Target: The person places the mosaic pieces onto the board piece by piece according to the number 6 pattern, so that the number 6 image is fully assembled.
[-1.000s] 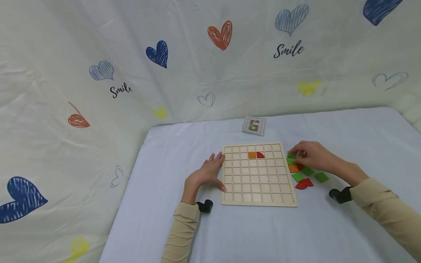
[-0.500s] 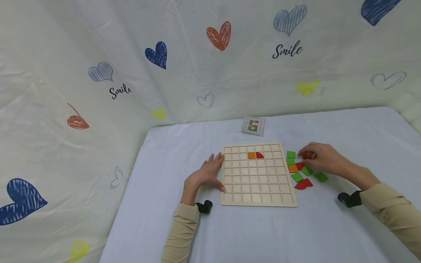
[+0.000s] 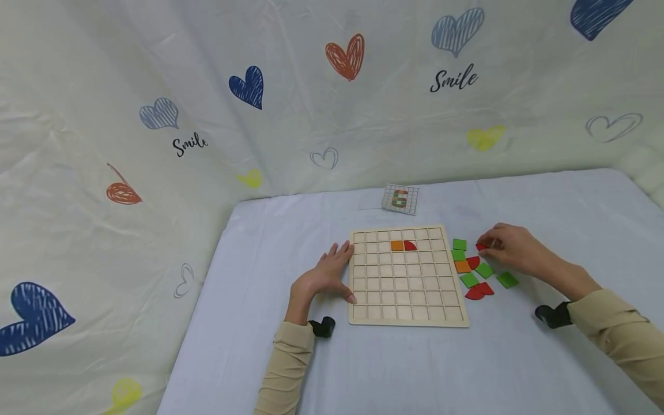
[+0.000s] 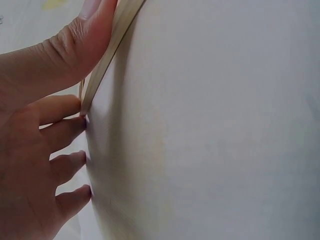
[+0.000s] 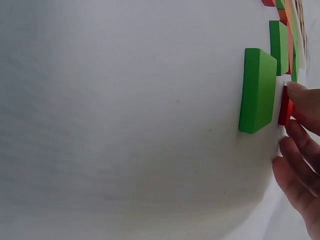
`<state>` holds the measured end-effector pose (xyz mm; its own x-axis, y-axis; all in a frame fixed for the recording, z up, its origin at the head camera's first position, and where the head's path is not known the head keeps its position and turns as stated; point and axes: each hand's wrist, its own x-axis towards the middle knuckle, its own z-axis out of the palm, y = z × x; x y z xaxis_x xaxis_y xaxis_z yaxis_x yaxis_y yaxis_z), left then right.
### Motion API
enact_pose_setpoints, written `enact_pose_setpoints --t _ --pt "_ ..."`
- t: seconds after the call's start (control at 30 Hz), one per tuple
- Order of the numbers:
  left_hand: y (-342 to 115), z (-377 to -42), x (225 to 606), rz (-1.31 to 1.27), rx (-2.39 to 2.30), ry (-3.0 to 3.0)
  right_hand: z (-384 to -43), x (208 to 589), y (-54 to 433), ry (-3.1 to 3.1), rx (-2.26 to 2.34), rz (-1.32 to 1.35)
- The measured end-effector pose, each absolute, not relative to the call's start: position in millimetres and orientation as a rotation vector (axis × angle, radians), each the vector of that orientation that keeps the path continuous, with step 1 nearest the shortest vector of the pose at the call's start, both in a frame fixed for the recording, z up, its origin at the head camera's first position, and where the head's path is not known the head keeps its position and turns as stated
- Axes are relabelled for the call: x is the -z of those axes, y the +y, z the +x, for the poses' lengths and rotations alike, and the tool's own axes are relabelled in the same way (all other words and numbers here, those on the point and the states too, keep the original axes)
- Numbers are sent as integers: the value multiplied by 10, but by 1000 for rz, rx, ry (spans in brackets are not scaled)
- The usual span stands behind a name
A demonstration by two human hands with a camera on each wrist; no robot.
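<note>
My left hand (image 3: 327, 275) rests spread at the left edge of the wooden grid board (image 3: 400, 283); in the left wrist view the thumb (image 4: 75, 47) lies along the board's edge. An orange square tile (image 3: 397, 245) and a red quarter-circle tile (image 3: 410, 245) sit side by side in the board's second row. To the right of the board, my right hand (image 3: 510, 248) pinches a red tile (image 3: 481, 246) between thumb and fingers. The right wrist view has this red tile (image 5: 285, 107) low over the cloth, beside a green tile (image 5: 257, 92).
Loose tiles lie by the board's right edge: several green squares (image 3: 459, 244), an orange square (image 3: 463, 267) and red curved pieces (image 3: 473, 263). Behind the board is a small pattern card (image 3: 400, 199). A white cloth covers the table (image 3: 404, 369), with a heart-printed curtain (image 3: 290, 121) behind.
My right hand has drawn back to the right from the green tiles beside the board, and a red tile now shows at its fingertips. The left hand has stayed in place.
</note>
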<state>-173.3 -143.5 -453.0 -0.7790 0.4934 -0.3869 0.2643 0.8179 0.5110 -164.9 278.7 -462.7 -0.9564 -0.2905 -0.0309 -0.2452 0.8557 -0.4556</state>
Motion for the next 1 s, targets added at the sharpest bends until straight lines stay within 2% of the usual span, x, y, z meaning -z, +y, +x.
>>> enact_pose_setpoints --t 1.0 --pt "-1466 -1724 4523 578 -612 2475 -1671 4485 2668 2916 800 -572"
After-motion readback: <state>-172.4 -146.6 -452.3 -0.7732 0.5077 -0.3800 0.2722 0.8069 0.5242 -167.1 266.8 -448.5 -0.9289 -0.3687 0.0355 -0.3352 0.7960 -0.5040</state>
